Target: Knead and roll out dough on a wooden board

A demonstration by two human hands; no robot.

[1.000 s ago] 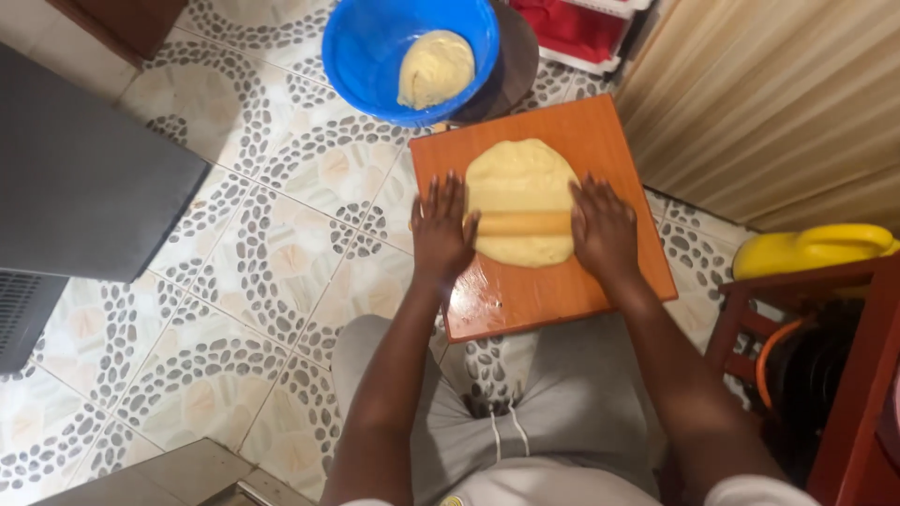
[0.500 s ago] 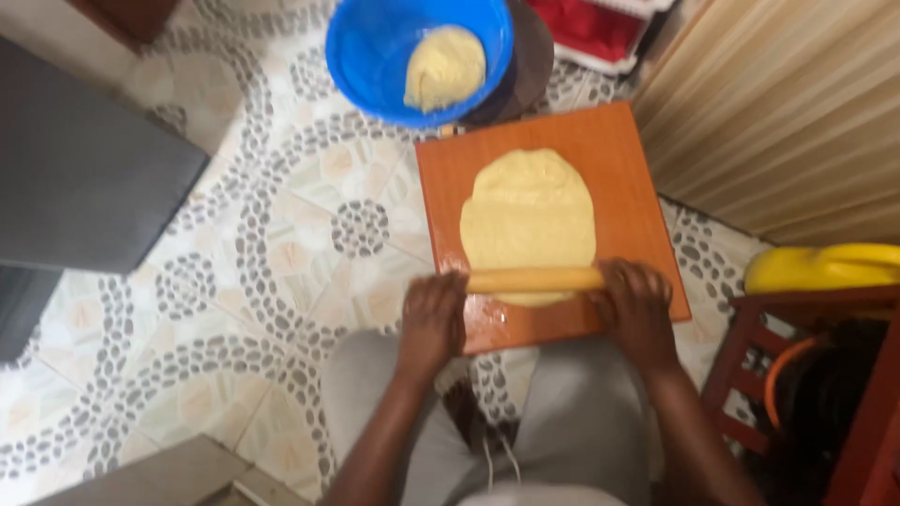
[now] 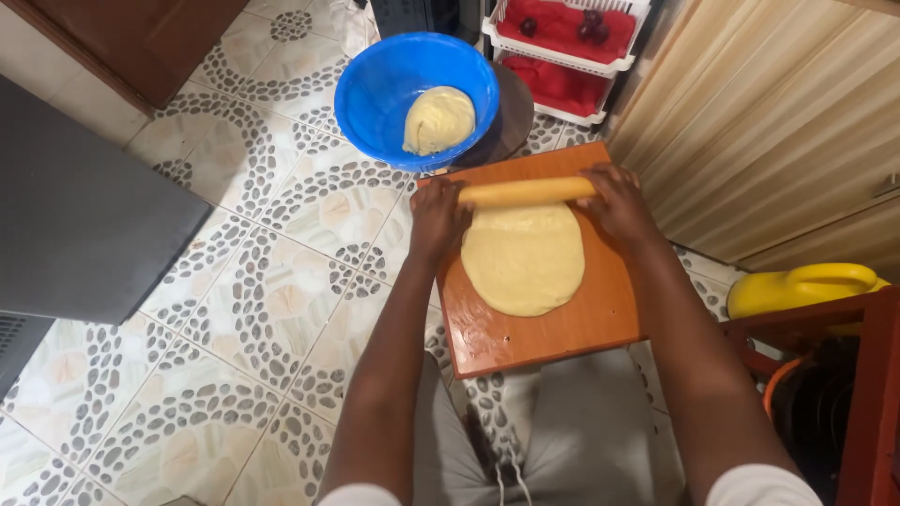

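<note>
A flat oval of pale yellow dough [image 3: 523, 260] lies on an orange wooden board [image 3: 562, 333] resting on my knees. A wooden rolling pin [image 3: 527, 192] lies across the far edge of the dough. My left hand [image 3: 437, 217] presses on the pin's left end and my right hand [image 3: 614, 200] presses on its right end. Beyond the board, a blue plastic bowl [image 3: 375, 94] on the floor holds a lump of dough [image 3: 437, 119].
A white rack [image 3: 562, 58] with red trays stands at the back. Wooden panelling [image 3: 778, 122] runs along the right, with a yellow jug [image 3: 797, 286] and a red stand [image 3: 867, 375] below it. A dark grey slab [image 3: 75, 215] is at the left on the patterned tile floor.
The pin went from the middle of the dough back to the near edge, then forward to the far edge. My hands travelled with it.
</note>
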